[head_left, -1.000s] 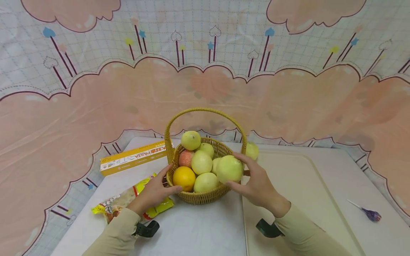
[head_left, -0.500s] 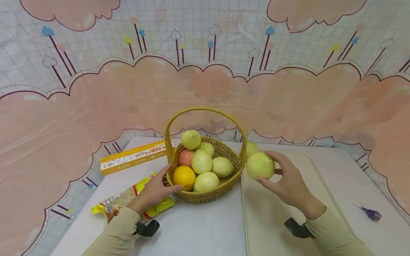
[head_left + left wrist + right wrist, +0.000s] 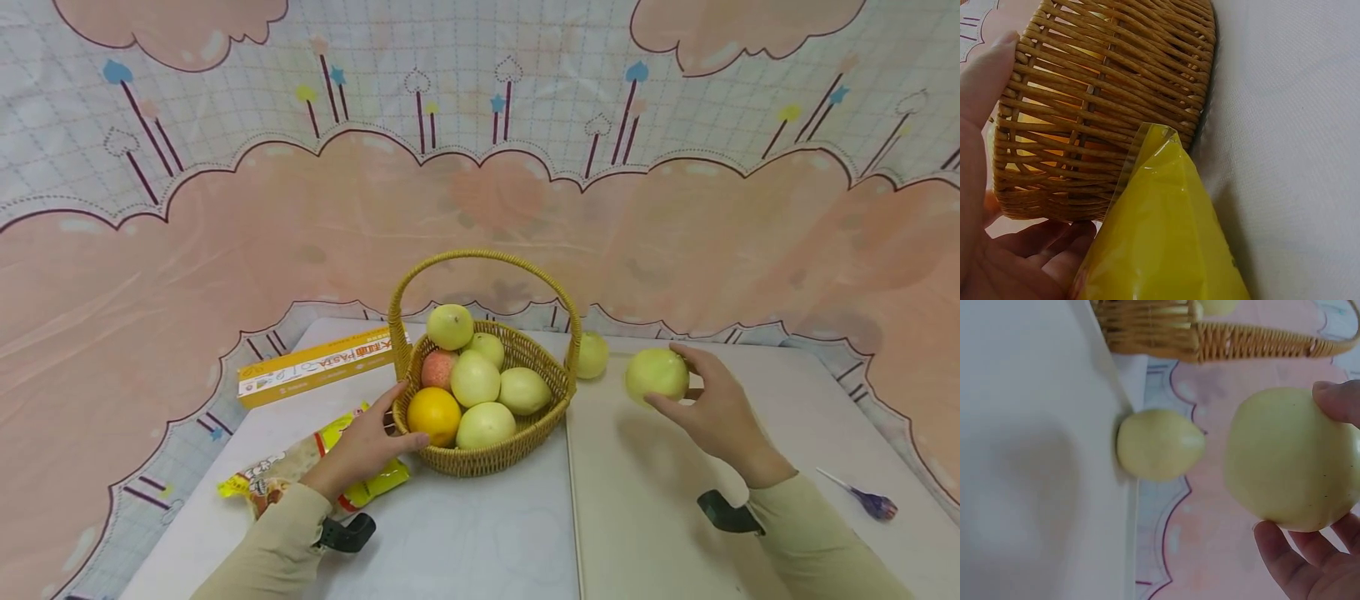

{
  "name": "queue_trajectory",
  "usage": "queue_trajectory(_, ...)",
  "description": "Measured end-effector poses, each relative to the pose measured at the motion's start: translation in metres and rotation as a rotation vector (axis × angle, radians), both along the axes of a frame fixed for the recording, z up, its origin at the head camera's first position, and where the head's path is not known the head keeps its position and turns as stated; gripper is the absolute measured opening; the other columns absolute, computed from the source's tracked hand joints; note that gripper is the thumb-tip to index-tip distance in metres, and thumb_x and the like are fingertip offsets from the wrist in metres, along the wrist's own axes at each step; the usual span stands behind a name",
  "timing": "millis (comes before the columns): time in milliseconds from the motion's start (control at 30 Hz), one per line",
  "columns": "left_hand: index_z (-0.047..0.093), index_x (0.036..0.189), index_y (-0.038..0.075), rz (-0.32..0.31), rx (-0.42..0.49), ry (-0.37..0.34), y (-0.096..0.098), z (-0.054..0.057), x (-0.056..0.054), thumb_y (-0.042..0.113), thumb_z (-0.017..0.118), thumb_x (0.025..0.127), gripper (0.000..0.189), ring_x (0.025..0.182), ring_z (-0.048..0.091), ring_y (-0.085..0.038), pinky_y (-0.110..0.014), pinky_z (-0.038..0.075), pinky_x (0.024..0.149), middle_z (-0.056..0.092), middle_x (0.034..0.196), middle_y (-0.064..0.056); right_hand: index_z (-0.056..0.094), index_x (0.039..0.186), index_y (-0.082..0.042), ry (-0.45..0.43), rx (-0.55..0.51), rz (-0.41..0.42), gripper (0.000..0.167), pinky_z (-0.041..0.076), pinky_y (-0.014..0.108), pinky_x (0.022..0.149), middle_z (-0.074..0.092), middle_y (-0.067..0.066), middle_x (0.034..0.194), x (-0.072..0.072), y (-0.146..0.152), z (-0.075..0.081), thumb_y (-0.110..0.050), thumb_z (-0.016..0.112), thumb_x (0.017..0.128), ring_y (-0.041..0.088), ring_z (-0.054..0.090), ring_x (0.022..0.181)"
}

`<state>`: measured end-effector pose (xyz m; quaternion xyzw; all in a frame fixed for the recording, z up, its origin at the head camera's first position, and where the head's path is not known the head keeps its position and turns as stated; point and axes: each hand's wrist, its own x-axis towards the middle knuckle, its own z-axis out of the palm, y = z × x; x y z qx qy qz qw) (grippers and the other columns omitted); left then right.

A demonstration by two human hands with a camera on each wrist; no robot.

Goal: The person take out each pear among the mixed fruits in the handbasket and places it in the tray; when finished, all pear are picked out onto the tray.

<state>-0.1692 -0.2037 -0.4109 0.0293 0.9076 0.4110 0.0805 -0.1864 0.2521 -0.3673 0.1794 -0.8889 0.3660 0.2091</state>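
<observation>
My right hand (image 3: 723,417) holds a round pale green fruit (image 3: 657,375) between thumb and fingers, raised above the beige tray (image 3: 637,517). Dark specks dot its skin in the right wrist view; whether it is an apple or a pear I cannot tell. A similar fruit (image 3: 1160,445) sits near the tray's back left corner. My left hand (image 3: 367,446) grips the left side of a wicker basket (image 3: 480,460), thumb over the rim and fingers around the outside. Inside lie an orange (image 3: 434,416), a reddish fruit (image 3: 438,368) and several pale green fruits (image 3: 475,378).
An orange pasta box (image 3: 322,367) lies at the back left. Under my left forearm is a yellow-and-clear food packet (image 3: 1160,231), its end close against the basket. A lollipop (image 3: 862,497) rests right of the tray. A patterned cloth (image 3: 480,208) hangs behind.
My right hand has carried the pale green fruit from over the basket rightwards to above the tray. An oval fruit in the basket came into full sight. My left hand has stayed on the basket.
</observation>
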Motion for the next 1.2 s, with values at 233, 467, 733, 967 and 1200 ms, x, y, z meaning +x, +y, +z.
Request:
queue_trajectory(233, 0.022, 0.160, 0.014, 0.003, 0.003, -0.012, 0.000, 0.002, 0.001, 0.056, 0.075, 0.084, 0.102, 0.139, 0.037, -0.044, -0.062, 0.033, 0.110, 0.033, 0.157, -0.023, 0.045, 0.141, 0.011, -0.079, 0.033, -0.070, 0.076, 0.053, 0.020, 0.072, 0.051, 0.030, 0.132, -0.018, 0.018, -0.005, -0.015, 0.084, 0.082, 0.045, 0.053, 0.113)
queue_trajectory(467, 0.022, 0.161, 0.015, 0.005, 0.011, -0.017, 0.000, 0.003, 0.001, 0.056, 0.074, 0.084, 0.102, 0.141, 0.034, -0.044, -0.063, 0.031, 0.111, 0.031, 0.158, -0.023, 0.043, 0.141, 0.013, -0.101, 0.082, -0.105, 0.075, 0.052, 0.049, 0.079, 0.050, 0.035, 0.132, -0.038, 0.034, -0.017, -0.018, 0.081, 0.084, 0.049, 0.052, 0.113)
queue_trajectory(733, 0.022, 0.160, 0.015, 0.004, 0.024, -0.020, 0.001, 0.003, 0.002, 0.053, 0.075, 0.085, 0.100, 0.142, 0.033, -0.044, -0.062, 0.030, 0.112, 0.030, 0.159, -0.022, 0.044, 0.140, 0.013, -0.135, 0.092, -0.128, 0.073, 0.043, 0.064, 0.087, 0.049, 0.038, 0.131, -0.054, 0.047, -0.023, -0.019, 0.079, 0.084, 0.053, 0.050, 0.114)
queue_trajectory(967, 0.023, 0.160, 0.015, 0.016, 0.023, -0.020, 0.003, 0.004, 0.004, 0.053, 0.076, 0.084, 0.100, 0.138, 0.039, -0.042, -0.060, 0.034, 0.110, 0.034, 0.157, -0.022, 0.040, 0.142, 0.013, -0.219, 0.100, -0.148, 0.074, 0.042, 0.066, 0.090, 0.046, 0.040, 0.132, -0.063, 0.054, -0.028, -0.023, 0.076, 0.088, 0.054, 0.047, 0.115)
queue_trajectory(1200, 0.023, 0.160, 0.014, 0.010, 0.026, -0.013, 0.002, 0.003, 0.002, 0.052, 0.076, 0.084, 0.100, 0.137, 0.041, -0.042, -0.059, 0.036, 0.110, 0.036, 0.156, -0.022, 0.036, 0.144, 0.015, -0.260, 0.080, -0.170, 0.075, 0.041, 0.065, 0.094, 0.044, 0.040, 0.134, -0.074, 0.058, -0.038, -0.024, 0.073, 0.091, 0.053, 0.046, 0.117)
